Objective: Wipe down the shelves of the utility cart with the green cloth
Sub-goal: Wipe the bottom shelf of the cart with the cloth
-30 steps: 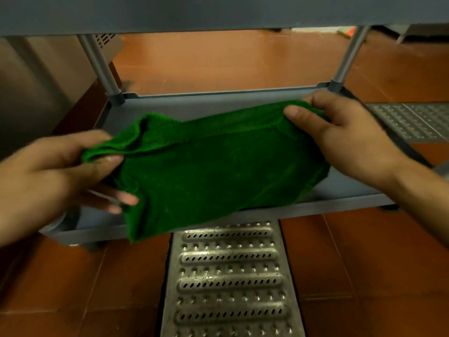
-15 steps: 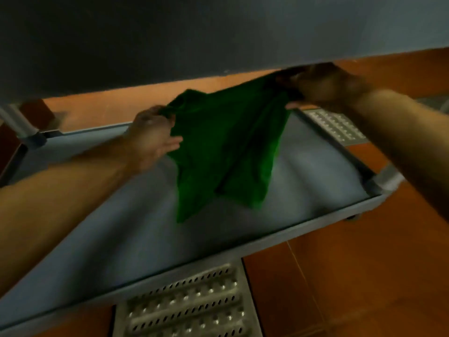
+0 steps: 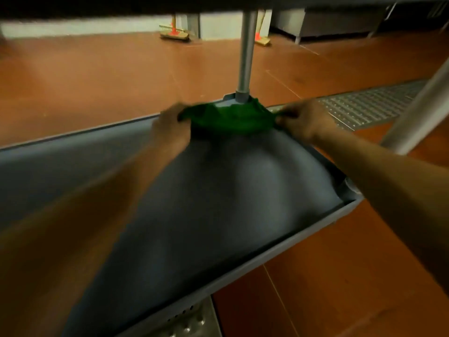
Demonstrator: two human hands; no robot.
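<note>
Item: green cloth [image 3: 230, 117], one, soft terry-type, bunched into a loose band at the far right corner of the cart's lower shelf [image 3: 218, 190], lying on the shelf floor against the foot of the far corner post [image 3: 246, 57]. Handling, by estimate: light, limp, no stiffness of its own; it should fold and drag easily and will bunch under a push unless spread flat, so it is best held by its two ends or pressed under a flat palm. Held by: left hand [image 3: 170, 122], gripping the cloth's left end, though motion blur hides the single fingers; right hand [image 3: 303, 120], fingers curled round the right end. Both forearms reach across the shelf from the near side. Shelf: grey, shallow raised rim, surface bare apart from the cloth. Above: dark underside of the upper shelf [image 3: 97, 6]. Near right: second post [image 3: 418, 110], close to the camera. Surroundings: red-brown tiled floor [image 3: 97, 81]; metal drain grate [image 3: 364, 105] beyond the right hand; brooms [image 3: 173, 34] by the far wall.
</note>
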